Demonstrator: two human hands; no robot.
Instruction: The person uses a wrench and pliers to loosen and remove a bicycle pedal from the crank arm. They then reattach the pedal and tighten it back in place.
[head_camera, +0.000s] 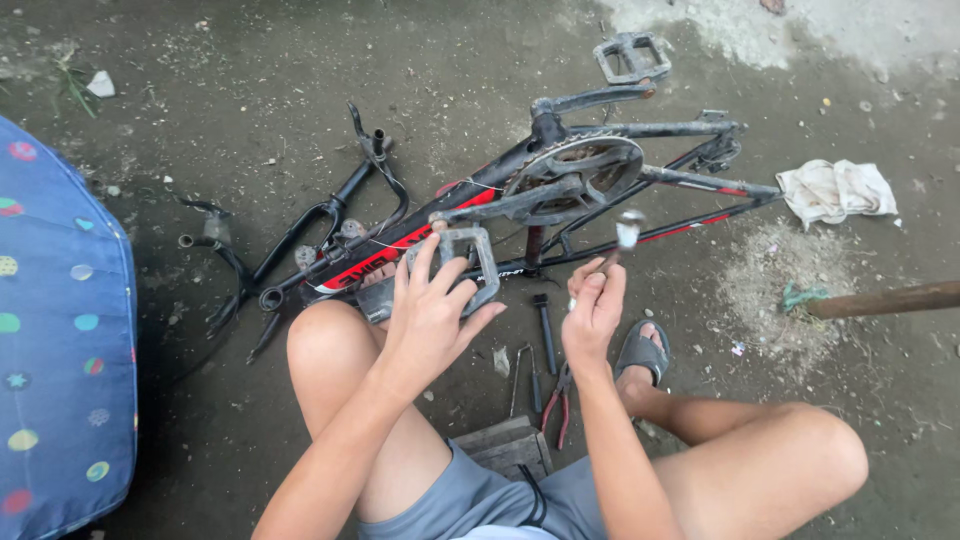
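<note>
A black and red bicycle frame (420, 235) lies on its side on the dirty concrete ground, with its chainring (575, 172) and two grey pedals showing. My left hand (432, 310) grips the near pedal (462, 265) at the end of the crank arm (510, 203). In my right hand (594, 305) is a small hammer (625, 232), its metal head blurred just above the frame tube. The far pedal (630, 55) sticks up at the top. I sit low with both knees spread around the frame.
Red-handled pliers (557, 405) and thin metal tools (543, 330) lie on the ground between my legs. A white rag (835, 190) sits at the right beside a wooden handle (885, 298). A blue spotted cloth object (60, 330) fills the left edge.
</note>
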